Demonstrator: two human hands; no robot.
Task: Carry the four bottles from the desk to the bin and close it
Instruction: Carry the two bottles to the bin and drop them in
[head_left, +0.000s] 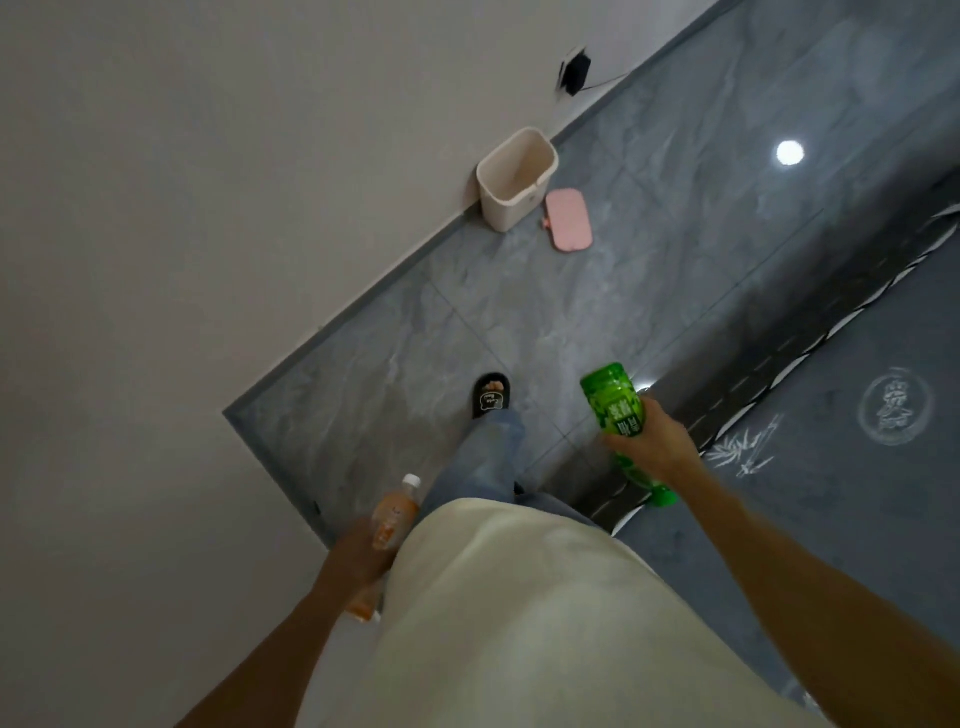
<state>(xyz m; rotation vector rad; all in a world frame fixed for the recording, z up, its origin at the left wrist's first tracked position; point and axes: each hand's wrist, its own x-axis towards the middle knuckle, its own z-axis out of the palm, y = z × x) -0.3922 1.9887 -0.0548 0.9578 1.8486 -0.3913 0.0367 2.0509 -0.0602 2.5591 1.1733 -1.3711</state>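
1. The right hand (655, 440) is wrapped around the middle of a green translucent plastic bottle (621, 421); the bottle is tilted, its base pointing up and away and its cap end low, near the edge of a dark grey rug with white bamboo drawing (841, 467).
2. The left hand (358, 558) grips a clear plastic bottle with orange label and white cap (395, 514); the cap points forward, and the bottle's lower part is hidden behind the hand and the cream shirt (519, 613).
3. A cream rectangular plastic bin (511, 182) stands open on the grey marbled tile floor (519, 312), touching the foot of the white wall (208, 208); it is well ahead of both hands.
4. A pink flat rounded lid (569, 220) lies on the floor just beside the bin, on the side away from the wall.
5. One foot in a black slipper (491, 395) is forward on the tiles, between the hands and the bin.
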